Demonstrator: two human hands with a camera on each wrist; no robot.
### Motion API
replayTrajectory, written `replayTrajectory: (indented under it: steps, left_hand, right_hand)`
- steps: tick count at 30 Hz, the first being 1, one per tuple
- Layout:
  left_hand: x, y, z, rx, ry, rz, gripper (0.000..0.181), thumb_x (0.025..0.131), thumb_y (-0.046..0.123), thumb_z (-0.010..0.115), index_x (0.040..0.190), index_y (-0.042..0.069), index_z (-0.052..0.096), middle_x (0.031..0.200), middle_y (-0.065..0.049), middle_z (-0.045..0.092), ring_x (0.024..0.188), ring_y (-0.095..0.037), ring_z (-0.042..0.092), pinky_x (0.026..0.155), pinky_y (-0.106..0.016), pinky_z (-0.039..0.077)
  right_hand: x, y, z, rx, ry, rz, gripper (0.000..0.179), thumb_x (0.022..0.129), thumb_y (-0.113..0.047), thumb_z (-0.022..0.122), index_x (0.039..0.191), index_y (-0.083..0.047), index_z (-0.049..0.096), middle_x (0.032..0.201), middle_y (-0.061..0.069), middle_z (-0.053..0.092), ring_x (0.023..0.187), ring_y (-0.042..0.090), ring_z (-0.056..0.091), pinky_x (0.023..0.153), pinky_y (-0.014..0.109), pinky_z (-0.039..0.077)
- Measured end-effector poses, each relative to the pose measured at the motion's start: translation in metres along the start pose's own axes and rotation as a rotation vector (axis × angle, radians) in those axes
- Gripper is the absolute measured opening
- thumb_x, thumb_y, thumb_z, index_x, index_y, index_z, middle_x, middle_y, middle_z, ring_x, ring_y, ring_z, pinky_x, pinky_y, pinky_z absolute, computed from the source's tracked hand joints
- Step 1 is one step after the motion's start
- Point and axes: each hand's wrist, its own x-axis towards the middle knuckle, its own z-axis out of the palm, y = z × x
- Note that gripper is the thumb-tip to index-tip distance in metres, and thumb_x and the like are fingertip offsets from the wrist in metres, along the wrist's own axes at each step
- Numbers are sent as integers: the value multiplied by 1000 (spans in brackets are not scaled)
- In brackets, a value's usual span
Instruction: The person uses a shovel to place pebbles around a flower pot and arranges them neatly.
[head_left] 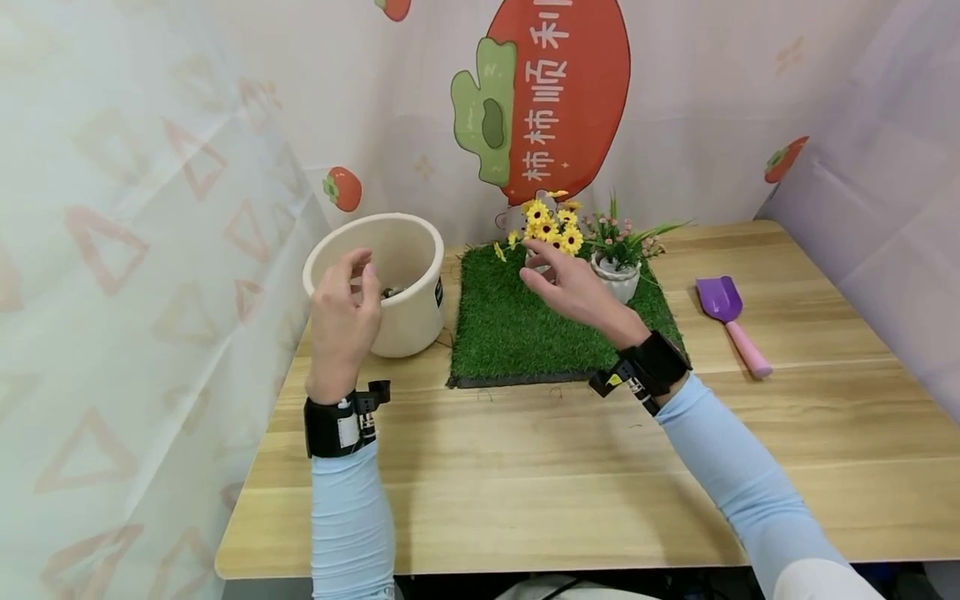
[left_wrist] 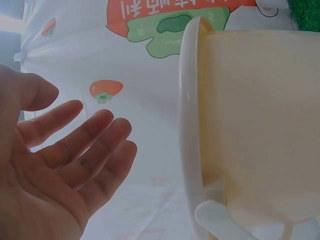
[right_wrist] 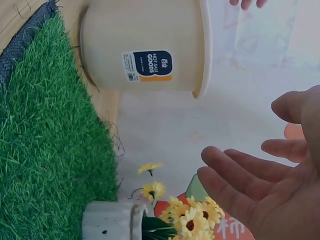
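- Printed cloth (head_left: 427, 92) stands behind and at both sides, showing red fruit and a large fruit with white characters.
- The wooden table (head_left: 517, 475) carries everything.
- A green turf mat (head_left: 517, 325) lies towards its back, near the middle.
- The cream bucket (head_left: 411, 321) stands upright just left of the mat, with a few small dark things inside, too little seen to name.
- The left hand (head_left: 341, 321) hovers over the bucket, clear of its rim, fingers apart and loosely bent, holding nothing.
- The right hand (head_left: 573, 287) is over the mat, near the yellow flowers (head_left: 546, 227), its fingers loosely spread and gripping nothing.
- Those flowers stand in a white pot (right_wrist: 107, 222) on the mat's back part.
- Beside them, to the right, pink flowers (head_left: 617, 242) grow in another pale pot.
- A purple scoop (head_left: 738, 337) with a pink handle lies right of the mat.
- A dark blue label (right_wrist: 155, 65) sits on the bucket's wall.
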Motion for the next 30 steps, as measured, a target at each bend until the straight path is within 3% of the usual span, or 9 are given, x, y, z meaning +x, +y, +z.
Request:
replayTrajectory:
  steps: [6,13,19,30]
  left_hand:
    - [4,-9,-8,13,45,-23,29,100,14,49,118,-4,64,108,-22,67,99,-31,65,80,-44,57]
    - [3,-23,-21,84,113,-130,32,100,17,48,118,-4,64,110,-22,67,101,-32,64,82,-44,55]
    - [5,-35,-29,144,188,-178,31,100,18,48,114,-4,66,107,-23,69,96,-34,64,79,-43,52]
    - [0,-46,-37,147,193,-249,31,98,17,48,116,-3,64,107,-23,68,98,-35,64,83,-47,51]
  right_hand:
    - [4,-1,1,23,8,3,55,103,-46,42,153,-28,30,144,8,51,117,23,58,101,36,44]
    - [11,-3,6,76,18,7,54,103,-45,43,153,-29,31,138,8,55,109,26,62,96,36,47]
    - [18,-4,8,146,34,55,52,103,-44,43,152,-31,31,131,7,58,104,24,63,93,36,49]
    - [25,-8,13,179,47,64,51,103,-40,44,151,-27,33,123,8,62,97,19,64,88,35,52]
